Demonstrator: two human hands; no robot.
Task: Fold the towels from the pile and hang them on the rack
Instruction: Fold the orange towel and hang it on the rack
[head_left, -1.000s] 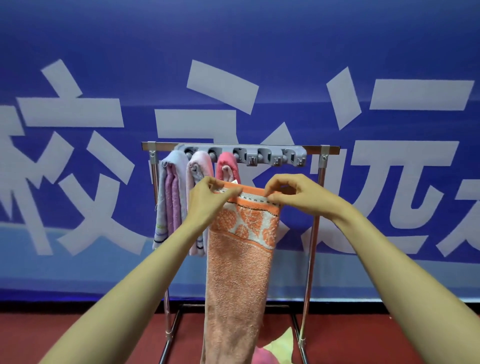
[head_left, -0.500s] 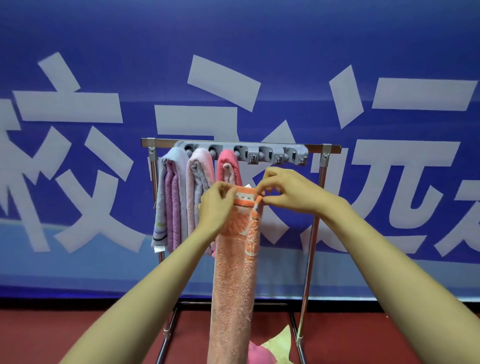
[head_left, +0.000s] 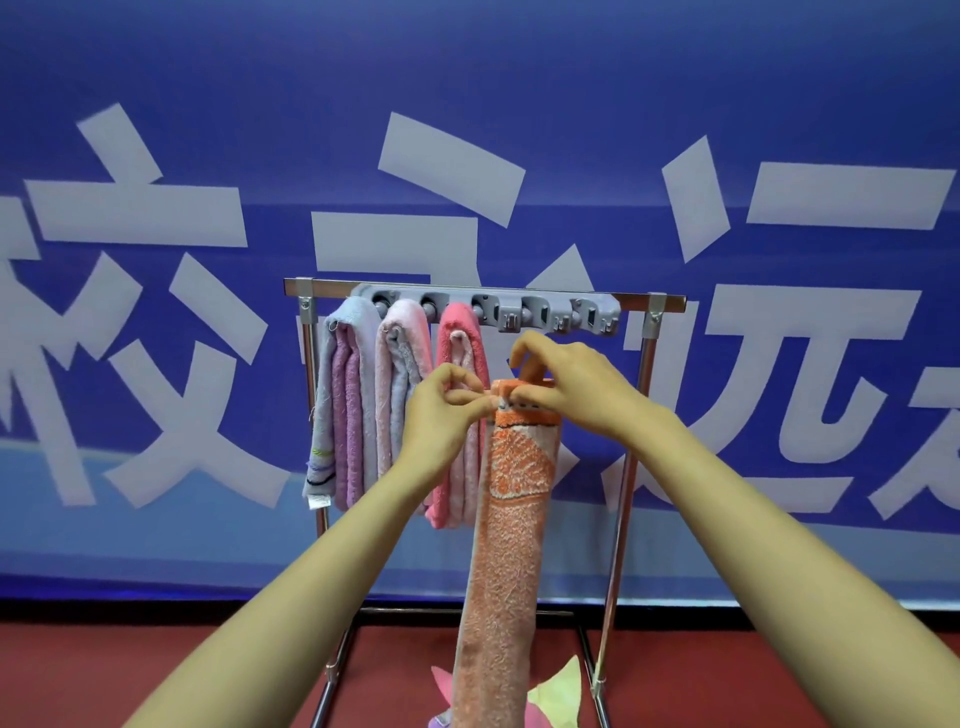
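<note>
An orange towel (head_left: 506, 561), folded into a narrow strip, hangs down in front of the metal rack (head_left: 631, 452). My left hand (head_left: 441, 410) pinches its top edge from the left, and my right hand (head_left: 571, 389) pinches the same edge from the right. The grey hook bar (head_left: 550, 312) on the top rail is just above my hands. Three folded towels hang from it at the left: a lavender towel (head_left: 345, 410), a pale pink towel (head_left: 397, 384) and a bright pink towel (head_left: 460, 338), the last partly hidden by my left hand.
The pile of loose towels (head_left: 558, 696), yellow and pink, lies on the red floor between the rack's feet. A blue banner with large white characters (head_left: 208, 156) fills the wall right behind the rack.
The orange towel's top edge has been gathered from a wide spread into a narrow strip, my hands coming close together. Both hands with the towel have risen slightly toward the hook bar.
</note>
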